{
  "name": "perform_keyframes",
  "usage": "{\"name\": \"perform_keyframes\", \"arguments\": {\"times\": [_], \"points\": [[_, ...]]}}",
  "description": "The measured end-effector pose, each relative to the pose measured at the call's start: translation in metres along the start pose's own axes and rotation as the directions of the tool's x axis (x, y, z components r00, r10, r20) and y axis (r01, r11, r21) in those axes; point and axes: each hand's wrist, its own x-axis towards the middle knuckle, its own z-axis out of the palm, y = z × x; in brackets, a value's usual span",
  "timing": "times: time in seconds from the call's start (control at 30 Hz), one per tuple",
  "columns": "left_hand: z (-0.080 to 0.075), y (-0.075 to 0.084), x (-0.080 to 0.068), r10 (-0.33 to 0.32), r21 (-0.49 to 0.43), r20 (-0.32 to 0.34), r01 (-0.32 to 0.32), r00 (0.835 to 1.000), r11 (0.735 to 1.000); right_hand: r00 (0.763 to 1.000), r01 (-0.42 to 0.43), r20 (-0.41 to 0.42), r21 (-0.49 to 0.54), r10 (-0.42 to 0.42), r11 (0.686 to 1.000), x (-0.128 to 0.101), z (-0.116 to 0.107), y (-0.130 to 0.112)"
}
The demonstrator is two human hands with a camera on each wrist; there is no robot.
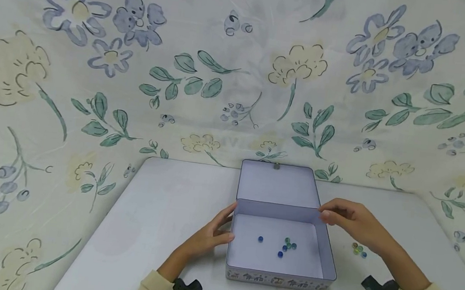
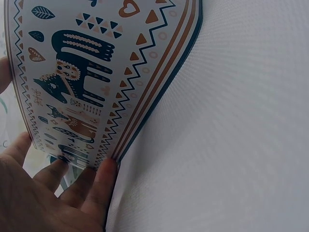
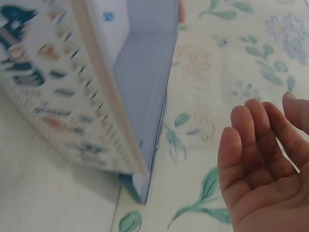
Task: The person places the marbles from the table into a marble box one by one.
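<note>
A hinged tin box (image 1: pixel 280 280) with animal prints on its sides sits with its lid (image 1: pixel 279 182) raised at the back. Inside lie several blue and green glass marbles (image 1: pixel 260 239), most grouped near the middle. My left hand (image 1: pixel 206 236) rests against the box's left side; in the left wrist view its fingertips (image 2: pixel 108 166) touch the printed wall. By the back right corner, near the lid hinge, is my right hand (image 1: pixel 353 219). The right wrist view shows that hand (image 3: pixel 270 169) with fingers loosely bent, holding nothing, apart from the box wall (image 3: pixel 72 96).
A small cluster of yellow, green and blue marbles (image 1: pixel 357 250) lies on the white table (image 1: pixel 160 194) right of the box, under my right forearm. Flower-patterned cloth (image 1: pixel 202 114) hangs behind and beside the table. Each wrist wears a black mount (image 1: pixel 381 289).
</note>
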Motion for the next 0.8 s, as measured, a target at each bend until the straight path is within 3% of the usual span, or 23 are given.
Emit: {"name": "perform_keyframes", "arguments": {"times": [0.33, 0.57, 0.8], "points": [[-0.001, 0.0, 0.0, 0.011, -0.007, 0.002, -0.011, 1.0, 1.0, 0.994, -0.09, -0.064, -0.054, 0.086, 0.994, -0.027, -0.014, 0.019], [-0.002, -0.002, 0.002, 0.017, -0.012, 0.01, -0.017, 1.0, 1.0, 0.982, -0.118, -0.159, -0.072, 0.105, 0.99, -0.043, -0.028, 0.035], [-0.002, -0.001, 0.001, 0.015, -0.009, 0.012, -0.015, 1.0, 1.0, 0.966, -0.205, -0.175, -0.056, 0.192, 0.977, -0.052, -0.031, 0.046]]}}
